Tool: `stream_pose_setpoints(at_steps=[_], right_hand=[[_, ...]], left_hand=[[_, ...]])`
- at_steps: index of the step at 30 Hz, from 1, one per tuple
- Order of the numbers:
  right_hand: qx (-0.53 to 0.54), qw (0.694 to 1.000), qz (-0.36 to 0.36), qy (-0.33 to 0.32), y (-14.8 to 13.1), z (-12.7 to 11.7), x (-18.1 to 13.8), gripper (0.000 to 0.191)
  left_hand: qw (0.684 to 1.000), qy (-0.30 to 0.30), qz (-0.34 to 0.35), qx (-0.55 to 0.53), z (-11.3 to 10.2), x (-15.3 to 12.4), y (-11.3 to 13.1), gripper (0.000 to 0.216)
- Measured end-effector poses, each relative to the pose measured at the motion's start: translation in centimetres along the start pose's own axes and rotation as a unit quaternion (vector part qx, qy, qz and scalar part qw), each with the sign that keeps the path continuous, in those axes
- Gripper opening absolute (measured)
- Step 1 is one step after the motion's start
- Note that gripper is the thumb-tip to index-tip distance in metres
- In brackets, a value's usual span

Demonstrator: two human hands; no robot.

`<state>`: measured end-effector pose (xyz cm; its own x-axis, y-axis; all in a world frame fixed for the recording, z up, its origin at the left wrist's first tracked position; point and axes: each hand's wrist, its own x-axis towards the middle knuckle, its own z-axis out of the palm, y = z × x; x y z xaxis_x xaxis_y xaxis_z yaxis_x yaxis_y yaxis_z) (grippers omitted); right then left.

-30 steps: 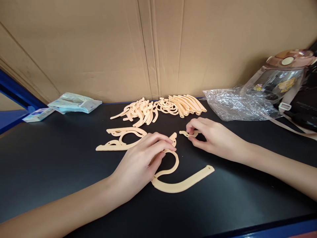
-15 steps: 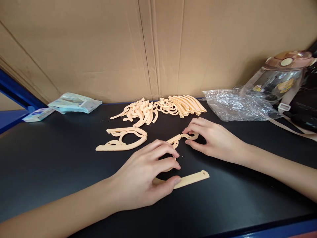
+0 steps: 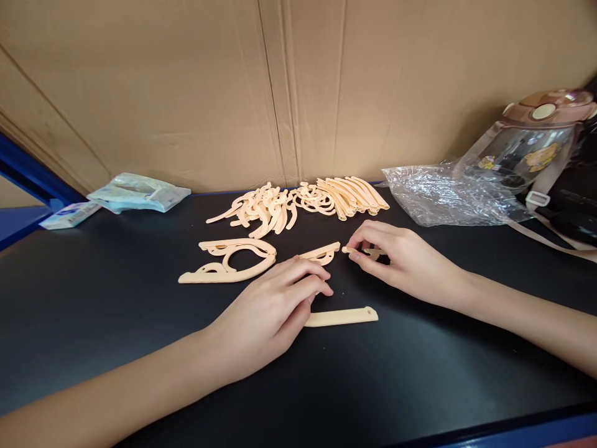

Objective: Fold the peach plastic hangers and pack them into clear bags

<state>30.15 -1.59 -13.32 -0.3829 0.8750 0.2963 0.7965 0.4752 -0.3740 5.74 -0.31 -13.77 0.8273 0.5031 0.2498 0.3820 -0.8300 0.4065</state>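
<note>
My left hand lies over a curved peach plastic hanger piece on the black table, fingers pressed together on it; only its straight end and its small upper arm show. My right hand pinches a small peach hook piece just right of that arm, thumb and fingers closed on it. A folded peach hanger lies flat to the left of my left hand. Behind both hands sits a pile of loose peach hanger parts.
A cardboard wall backs the black table. A crumpled clear plastic bag and a drinking bottle with a strap lie at the back right. Two light blue packets rest at the back left.
My left hand has turned the hanger piece and now covers its curve, leaving the straight end out. The right hand kept hold of the small hook piece and shifted it slightly beside the arm.
</note>
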Motion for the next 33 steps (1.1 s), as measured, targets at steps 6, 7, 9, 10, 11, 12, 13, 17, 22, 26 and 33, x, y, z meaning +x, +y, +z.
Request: stream_pose_setpoints(at_steps=[6, 7, 9, 10, 11, 12, 13, 17, 22, 26, 33], right_hand=[[0.029, 0.999, -0.009, -0.021, -0.1, 0.2, -0.2, 0.021], [0.025, 0.999, -0.01, -0.027, -0.1, 0.2, -0.3, 0.023], [0.01, 0.999, -0.014, -0.035, -0.1, 0.2, -0.5, 0.024], [0.003, 0.999, -0.019, -0.037, -0.1, 0.2, -0.5, 0.025], [-0.004, 0.999, -0.023, -0.038, -0.2, 0.1, -0.6, 0.026], [-0.008, 0.999, -0.026, -0.039, -0.2, 0.0, -0.6, 0.028], [-0.011, 0.999, -0.028, -0.041, -0.3, 0.0, -0.6, 0.029], [-0.007, 0.997, -0.029, -0.065, -0.7, -0.4, -0.7, 0.039], [-0.026, 0.989, -0.078, -0.12, -0.9, -0.5, -0.9, 0.047], [-0.049, 0.986, -0.096, -0.124, -0.8, -0.5, -1.0, 0.053], [-0.075, 0.986, -0.096, -0.114, -0.9, -0.4, -1.1, 0.046]], left_hand=[[0.998, 0.032, -0.027, -0.04, 0.1, 0.1, -0.7, 0.029], [0.998, 0.038, -0.027, -0.037, 0.1, 0.1, -0.6, 0.029], [0.999, 0.042, -0.021, -0.021, -0.1, 0.1, -0.3, 0.027], [0.999, 0.036, -0.012, -0.01, -0.2, 0.1, -0.1, 0.025], [1.0, 0.025, 0.002, 0.004, -0.2, 0.0, 0.1, 0.022], [1.0, 0.009, 0.019, 0.02, -0.2, 0.0, 0.4, 0.023], [0.999, -0.008, 0.036, 0.037, -0.2, 0.0, 0.6, 0.028], [0.994, -0.051, 0.047, 0.08, -0.1, 0.1, 0.9, 0.051], [0.997, -0.047, 0.019, 0.056, 0.0, 0.3, 0.6, 0.019], [0.999, -0.044, -0.001, 0.028, -0.1, 0.3, 0.4, 0.014], [0.999, -0.026, -0.023, 0.004, 0.0, 0.1, 0.4, 0.008]])
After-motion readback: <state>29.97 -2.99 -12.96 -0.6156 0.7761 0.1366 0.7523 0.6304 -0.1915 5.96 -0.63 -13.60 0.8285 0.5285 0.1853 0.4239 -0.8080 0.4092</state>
